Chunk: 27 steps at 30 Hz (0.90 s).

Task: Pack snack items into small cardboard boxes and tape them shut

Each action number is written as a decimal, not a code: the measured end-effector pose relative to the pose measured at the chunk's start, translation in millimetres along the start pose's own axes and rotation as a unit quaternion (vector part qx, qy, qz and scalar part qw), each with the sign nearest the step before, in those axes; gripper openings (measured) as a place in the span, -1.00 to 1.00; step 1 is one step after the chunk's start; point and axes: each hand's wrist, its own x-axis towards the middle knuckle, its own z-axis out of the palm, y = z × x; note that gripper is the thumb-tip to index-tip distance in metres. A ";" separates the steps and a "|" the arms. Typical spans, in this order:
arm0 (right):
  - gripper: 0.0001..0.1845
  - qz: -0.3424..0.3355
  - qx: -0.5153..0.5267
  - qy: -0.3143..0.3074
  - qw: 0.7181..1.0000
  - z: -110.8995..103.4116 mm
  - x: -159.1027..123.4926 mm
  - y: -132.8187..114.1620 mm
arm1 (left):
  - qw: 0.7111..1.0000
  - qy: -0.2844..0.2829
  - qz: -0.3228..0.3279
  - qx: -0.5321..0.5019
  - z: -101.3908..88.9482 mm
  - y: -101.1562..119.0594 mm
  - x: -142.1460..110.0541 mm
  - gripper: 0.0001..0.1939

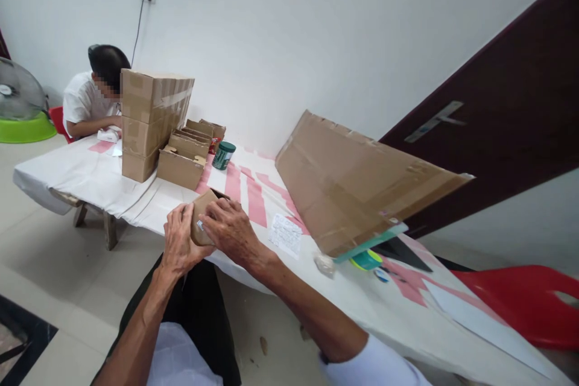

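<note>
A small brown cardboard box [198,226] is held between my two hands at the near edge of the table, tilted, with a dark opening at its top and a small white label on one side. My left hand [180,241] wraps round its left side and bottom. From the right, my right hand [230,229] is closed over the top edge, its fingers at the opening. What lies inside the box is hidden. Just beyond it stand several open-topped cardboard boxes [181,167] and a dark green lidded jar [224,155].
Stacked taped cartons [140,123] stand at the left, near a person in white [93,96]. A large cardboard sheet [357,187] leans at the right. Before it lie a handwritten paper [285,235] and a tape roll [367,260]. A red chair [520,295] stands at far right.
</note>
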 end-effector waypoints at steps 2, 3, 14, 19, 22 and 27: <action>-0.81 -0.005 -0.004 -0.002 1.000 1.7 -0.9 -1.1 | 1.000 -0.005 -0.002 0.001 -0.5 2.4 -0.2 0.03; -0.81 -0.009 -0.003 -0.002 1.000 2.6 -1.3 -1.7 | 1.000 -0.008 -0.002 0.002 -0.8 3.5 -0.3 0.03; -0.81 -0.012 0.016 -0.002 1.000 5.9 -1.5 -2.7 | 1.000 -0.010 -0.001 -0.004 -0.7 5.9 -1.8 0.05; -0.79 -0.017 0.020 -0.009 1.000 7.9 -2.3 -2.9 | 1.000 -0.013 0.000 -0.006 -0.9 5.5 -2.2 0.05; -0.75 -0.016 0.025 -0.013 0.999 5.6 -4.3 -1.2 | 1.000 -0.015 0.001 -0.006 -1.1 5.7 -2.2 0.05; -0.90 -0.024 0.023 -0.018 0.999 1.7 -9.7 6.0 | 1.000 -0.019 0.003 -0.001 -0.3 7.4 -1.8 0.03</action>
